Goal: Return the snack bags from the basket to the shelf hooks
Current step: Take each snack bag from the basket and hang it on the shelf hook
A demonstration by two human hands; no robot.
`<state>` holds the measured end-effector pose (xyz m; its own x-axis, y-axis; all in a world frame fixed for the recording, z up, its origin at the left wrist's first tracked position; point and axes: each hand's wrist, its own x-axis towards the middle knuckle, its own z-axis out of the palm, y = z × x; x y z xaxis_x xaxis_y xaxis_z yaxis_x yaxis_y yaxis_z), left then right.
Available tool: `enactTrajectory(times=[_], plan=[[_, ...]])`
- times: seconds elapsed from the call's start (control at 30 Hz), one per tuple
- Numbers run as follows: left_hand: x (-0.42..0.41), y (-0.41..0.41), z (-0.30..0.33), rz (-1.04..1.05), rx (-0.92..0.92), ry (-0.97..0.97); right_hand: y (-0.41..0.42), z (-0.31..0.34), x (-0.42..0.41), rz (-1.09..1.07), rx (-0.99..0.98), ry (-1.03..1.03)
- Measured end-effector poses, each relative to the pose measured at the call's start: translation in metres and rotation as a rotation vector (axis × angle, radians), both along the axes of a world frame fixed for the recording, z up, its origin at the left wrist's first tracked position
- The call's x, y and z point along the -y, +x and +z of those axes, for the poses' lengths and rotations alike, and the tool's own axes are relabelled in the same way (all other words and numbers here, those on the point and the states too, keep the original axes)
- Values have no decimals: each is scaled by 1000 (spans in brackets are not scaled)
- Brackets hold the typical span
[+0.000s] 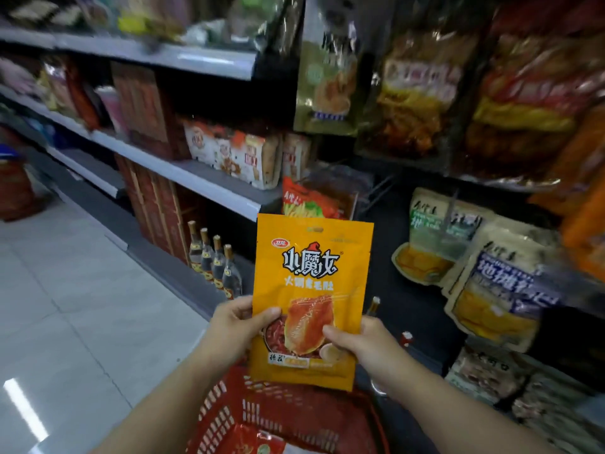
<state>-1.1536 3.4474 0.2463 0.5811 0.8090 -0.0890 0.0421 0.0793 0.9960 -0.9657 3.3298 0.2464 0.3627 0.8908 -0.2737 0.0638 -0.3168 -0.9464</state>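
Observation:
I hold an orange snack bag upright in front of me, its hang hole at the top. My left hand pinches its lower left edge and my right hand pinches its lower right edge. Below the bag sits a red plastic basket with at least one more red snack bag inside. Bare wire shelf hooks stick out just above and behind the held bag, next to a hanging red bag.
Hanging snack bags fill the rack on the right: a green one, orange-brown ones and cream ones. To the left run grey shelves with boxes, and glass bottles stand at floor level. A tiled aisle floor lies at the left.

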Motion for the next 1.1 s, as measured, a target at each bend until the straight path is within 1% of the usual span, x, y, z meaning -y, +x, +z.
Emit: enactTrajectory(times=[0.17, 0.27, 0.4, 0.5, 0.63, 0.77, 0.93, 1.1], plan=[[7, 5, 181, 6, 56, 108, 3, 179, 5, -23, 47, 100], [13, 6, 274, -15, 71, 161, 3, 272, 15, -50, 64, 145], [25, 7, 369, -32, 96, 202, 1, 372, 35, -56, 80, 217], [35, 10, 426, -26, 123, 226, -2, 428, 50, -92, 70, 285], [46, 15, 483, -50, 153, 251, -6, 479, 63, -169, 7, 376], [53, 23, 515, -87, 184, 269, -5, 506, 73, -248, -18, 423], [55, 33, 528, -101, 190, 294, -7, 519, 83, -305, -74, 464], [53, 48, 529, -134, 188, 273, -1, 520, 87, -355, -62, 461]])
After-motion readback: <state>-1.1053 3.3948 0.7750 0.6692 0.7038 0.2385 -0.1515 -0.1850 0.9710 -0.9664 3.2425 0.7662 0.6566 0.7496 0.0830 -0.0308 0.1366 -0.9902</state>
